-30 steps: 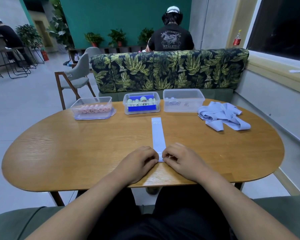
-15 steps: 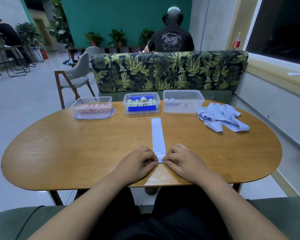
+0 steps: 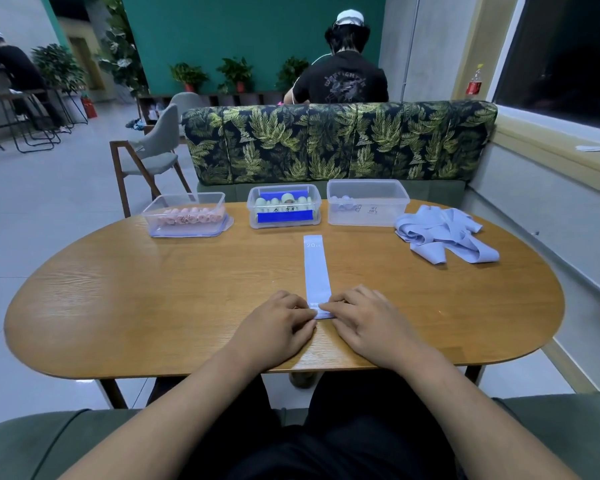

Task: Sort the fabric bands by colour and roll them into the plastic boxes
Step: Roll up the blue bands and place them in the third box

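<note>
Near the front edge of the table (image 3: 153, 299), the left hand (image 3: 278, 327) and right hand (image 3: 368, 323), equally close, pinch with curled fingers the near end of a pale blue band (image 3: 316, 268) lying lengthwise straight away toward the table's far side.

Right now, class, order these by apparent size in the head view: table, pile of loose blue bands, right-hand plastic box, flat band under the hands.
1. table
2. pile of loose blue bands and right-hand plastic box: about alike, not ranked
3. flat band, smallest
</note>
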Demonstrator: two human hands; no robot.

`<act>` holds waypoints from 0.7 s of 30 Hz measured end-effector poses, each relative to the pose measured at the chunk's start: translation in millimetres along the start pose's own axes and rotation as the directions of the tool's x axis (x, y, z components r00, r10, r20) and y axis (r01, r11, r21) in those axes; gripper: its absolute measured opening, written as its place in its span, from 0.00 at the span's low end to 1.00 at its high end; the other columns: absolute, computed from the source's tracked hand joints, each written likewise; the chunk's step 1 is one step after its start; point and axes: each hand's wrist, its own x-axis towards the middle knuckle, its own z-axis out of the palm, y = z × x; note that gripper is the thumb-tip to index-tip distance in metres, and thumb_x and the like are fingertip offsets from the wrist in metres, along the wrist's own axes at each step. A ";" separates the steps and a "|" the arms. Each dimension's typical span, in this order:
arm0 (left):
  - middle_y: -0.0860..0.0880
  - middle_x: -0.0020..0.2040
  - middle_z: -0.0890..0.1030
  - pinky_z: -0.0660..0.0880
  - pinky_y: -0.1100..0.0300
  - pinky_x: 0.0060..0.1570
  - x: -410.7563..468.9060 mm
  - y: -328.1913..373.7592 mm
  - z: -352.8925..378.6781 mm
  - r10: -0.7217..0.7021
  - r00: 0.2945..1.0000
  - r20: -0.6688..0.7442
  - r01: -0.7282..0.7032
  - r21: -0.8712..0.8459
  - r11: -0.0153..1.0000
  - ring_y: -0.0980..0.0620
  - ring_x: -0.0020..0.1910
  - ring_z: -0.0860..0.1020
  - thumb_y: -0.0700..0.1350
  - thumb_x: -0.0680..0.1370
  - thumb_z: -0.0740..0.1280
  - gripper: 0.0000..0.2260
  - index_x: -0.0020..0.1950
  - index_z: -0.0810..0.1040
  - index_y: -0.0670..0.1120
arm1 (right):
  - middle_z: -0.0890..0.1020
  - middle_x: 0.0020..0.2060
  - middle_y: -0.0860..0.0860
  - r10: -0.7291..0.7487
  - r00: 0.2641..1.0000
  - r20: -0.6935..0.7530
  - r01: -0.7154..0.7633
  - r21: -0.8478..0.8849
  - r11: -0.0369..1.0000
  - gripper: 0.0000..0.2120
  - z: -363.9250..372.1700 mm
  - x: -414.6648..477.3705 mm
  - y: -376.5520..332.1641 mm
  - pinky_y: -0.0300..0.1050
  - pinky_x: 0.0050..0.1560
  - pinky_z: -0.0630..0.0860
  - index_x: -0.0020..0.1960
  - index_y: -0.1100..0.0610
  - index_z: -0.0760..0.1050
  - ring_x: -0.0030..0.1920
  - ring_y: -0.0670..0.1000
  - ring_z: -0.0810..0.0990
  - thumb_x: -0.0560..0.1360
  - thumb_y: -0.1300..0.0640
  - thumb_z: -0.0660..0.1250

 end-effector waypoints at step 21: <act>0.57 0.63 0.79 0.72 0.53 0.65 5.3 -1.4 -1.6 0.040 0.998 0.053 -0.039 -0.011 0.999 0.53 0.63 0.74 0.48 0.83 0.63 0.13 0.67 0.79 0.52 | 0.72 0.71 0.34 0.119 0.981 0.156 -0.117 -0.021 0.993 0.20 3.6 8.7 3.9 0.46 0.71 0.64 0.76 0.40 0.73 0.71 0.45 0.65 0.86 0.48 0.56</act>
